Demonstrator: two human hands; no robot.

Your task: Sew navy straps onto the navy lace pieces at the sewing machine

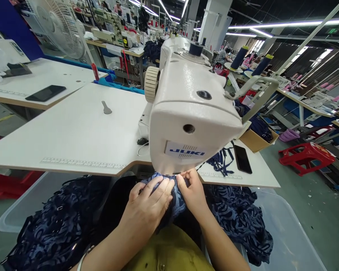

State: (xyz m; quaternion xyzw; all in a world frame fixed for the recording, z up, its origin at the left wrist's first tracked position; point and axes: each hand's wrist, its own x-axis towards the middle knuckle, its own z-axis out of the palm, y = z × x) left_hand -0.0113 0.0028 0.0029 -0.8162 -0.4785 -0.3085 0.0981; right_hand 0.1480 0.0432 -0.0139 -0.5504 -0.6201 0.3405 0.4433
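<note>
A dark blue patterned piece of fabric (179,205) sits under the head of a white JUKI sewing machine (194,113) and drapes down over the table's front edge. My left hand (151,199) lies over the fabric from the left, its fingers bent and pressed together on it. On the other side, my right hand (194,192) pinches the fabric's edge between thumb and fingers, close to the needle area. The needle and presser foot are hidden behind the machine head and my hands.
Clear plastic bins with piles of patterned garments (59,222) (240,218) flank my lap. On the white table (73,128) lie a flat metal piece (106,108), navy straps (222,162) and a phone (243,159). A cardboard box (257,139) and red stool (306,156) stand right.
</note>
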